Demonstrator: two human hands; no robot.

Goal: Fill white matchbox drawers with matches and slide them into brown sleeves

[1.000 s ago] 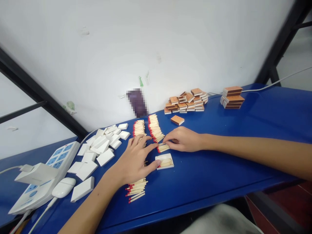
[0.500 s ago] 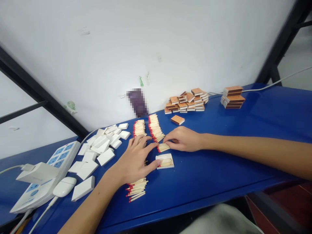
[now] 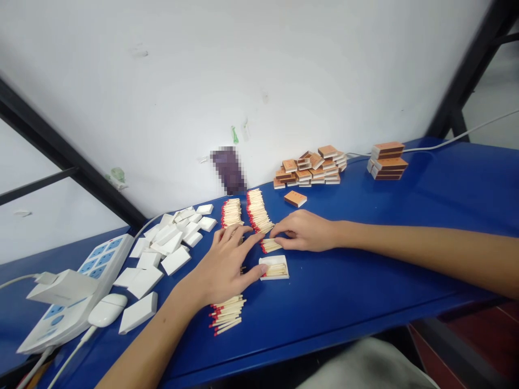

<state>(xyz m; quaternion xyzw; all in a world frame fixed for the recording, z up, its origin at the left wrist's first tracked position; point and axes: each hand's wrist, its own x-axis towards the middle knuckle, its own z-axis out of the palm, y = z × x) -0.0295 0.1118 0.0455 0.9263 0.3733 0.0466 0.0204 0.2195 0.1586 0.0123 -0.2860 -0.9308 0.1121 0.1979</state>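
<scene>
My left hand (image 3: 229,265) is spread palm-down over a column of red-headed matches (image 3: 232,212), covering its middle. Its index fingertip reaches the head side of a small bunch of matches (image 3: 269,246), and its thumb rests at the left end of a white matchbox tray (image 3: 266,260). A few matches (image 3: 277,270) lie inside that tray. On the stick-end side of the small bunch, the thumb and forefinger of my right hand (image 3: 302,231) are bent in a pinch. A second column of matches (image 3: 258,212) runs back toward the wall. More matches (image 3: 227,314) show below my left palm.
White matchbox trays (image 3: 164,237) are heaped at left, beside a power strip (image 3: 103,254) with a plugged-in charger (image 3: 65,286) and a white corded device (image 3: 107,310). Orange matchboxes are piled (image 3: 312,167) by the wall, one lies apart (image 3: 295,199), others are stacked (image 3: 388,162) at right.
Both hands stay almost in place. The right fingers have shifted very slightly left at the small bunch of matches.
</scene>
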